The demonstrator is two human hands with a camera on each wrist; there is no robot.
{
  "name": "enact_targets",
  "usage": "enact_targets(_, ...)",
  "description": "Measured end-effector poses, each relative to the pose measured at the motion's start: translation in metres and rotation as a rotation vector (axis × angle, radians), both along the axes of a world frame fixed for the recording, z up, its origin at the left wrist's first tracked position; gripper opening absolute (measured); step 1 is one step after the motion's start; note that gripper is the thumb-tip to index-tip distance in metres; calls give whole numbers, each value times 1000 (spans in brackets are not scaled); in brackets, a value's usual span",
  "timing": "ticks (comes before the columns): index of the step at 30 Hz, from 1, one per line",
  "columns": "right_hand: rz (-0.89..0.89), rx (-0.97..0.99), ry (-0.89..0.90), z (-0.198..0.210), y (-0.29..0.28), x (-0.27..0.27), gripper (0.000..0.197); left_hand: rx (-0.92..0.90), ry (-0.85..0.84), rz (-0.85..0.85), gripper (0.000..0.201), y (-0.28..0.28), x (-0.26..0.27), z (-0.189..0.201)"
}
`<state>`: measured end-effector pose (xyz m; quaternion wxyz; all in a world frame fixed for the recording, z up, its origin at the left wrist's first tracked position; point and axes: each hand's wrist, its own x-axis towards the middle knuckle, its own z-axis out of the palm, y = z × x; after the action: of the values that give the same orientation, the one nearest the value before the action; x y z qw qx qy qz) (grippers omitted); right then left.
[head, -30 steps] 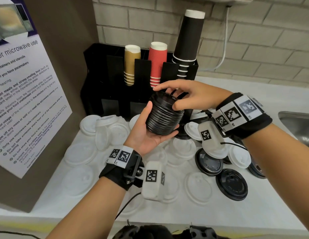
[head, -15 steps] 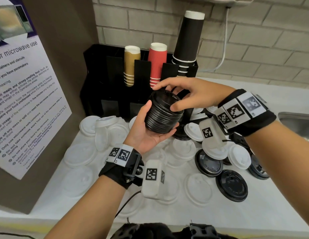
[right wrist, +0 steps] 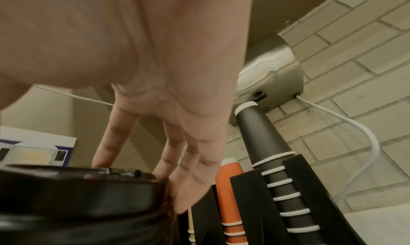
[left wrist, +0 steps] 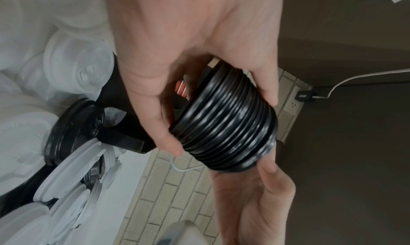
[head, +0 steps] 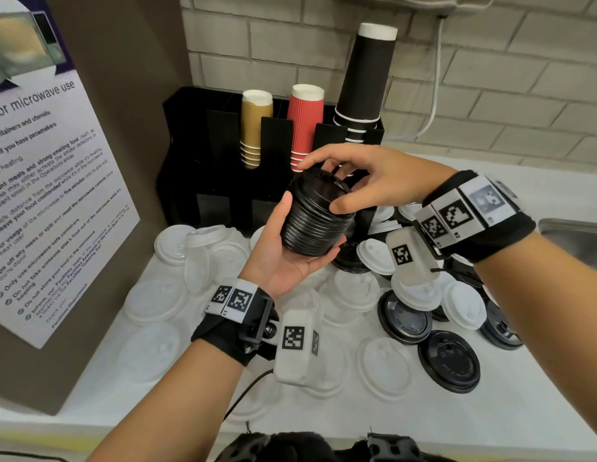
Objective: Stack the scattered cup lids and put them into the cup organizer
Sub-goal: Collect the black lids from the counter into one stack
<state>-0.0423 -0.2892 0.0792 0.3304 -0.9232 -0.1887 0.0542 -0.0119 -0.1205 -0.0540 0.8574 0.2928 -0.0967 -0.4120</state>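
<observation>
Holding the black lid stack [head: 315,221] curled in the left hand [head: 284,258], the right hand [head: 367,181] pinches the top lid; it should press evenly so the rims nest straight.

Two hands hold one stack of black lids [head: 315,225]. One black cup organizer [head: 204,155] at the counter's back edge carries three cup stacks: one gold [head: 255,128], one red [head: 305,123], one black [head: 365,85]. At least four loose black lids [head: 448,361] lie toward the right edge. The white lids [head: 155,298] overlap too much for an exact count.
</observation>
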Motion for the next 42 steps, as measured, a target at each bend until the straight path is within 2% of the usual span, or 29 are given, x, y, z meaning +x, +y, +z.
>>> enact_targets(4,8,-72,-54,1,3,0,57,-21,9,-11,67,-2,-1,1)
enact_targets(6,3,-29,-62,1,3,1,56,-29,4,0,66,-1,0,0)
enact_targets(9,-234,152,-38,-4,-3,7,37,-40,8,45,64,5,5,-4)
enact_targets(10,-331,112,-29,-9,-7,10,31,-51,15,66,63,8,7,-5)
enact_targets(11,-384,-25,1,-15,-10,13,30,-63,20,88,63,12,10,-5)
enact_targets(14,-275,-590,278,-45,-11,17,43,-71,2,141,65,19,14,-3)
enact_targets(16,-215,-840,430,-66,-4,17,63,-70,-15,172,63,19,14,0)
enact_targets(18,-254,-929,470,-84,-1,21,71,-81,-5,200,64,19,12,2)
enact_targets(22,-283,-982,440,-104,-3,30,68,-93,39,227,77,19,13,1)
enact_targets(27,-272,-1024,435,-115,-6,33,71,-71,17,210,63,21,14,-2)
enact_targets(30,-252,-985,468,-117,-10,34,66,-120,18,177,54,21,13,-1)
enact_targets(34,-291,-797,431,-100,-21,35,59,-188,-16,144,50,22,11,0)
enact_targets(39,-382,-254,305,-70,-33,33,46,-158,-14,225,47,20,11,1)
enact_targets(42,-429,-22,193,-51,-34,26,34,-116,-44,219,54,21,10,5)
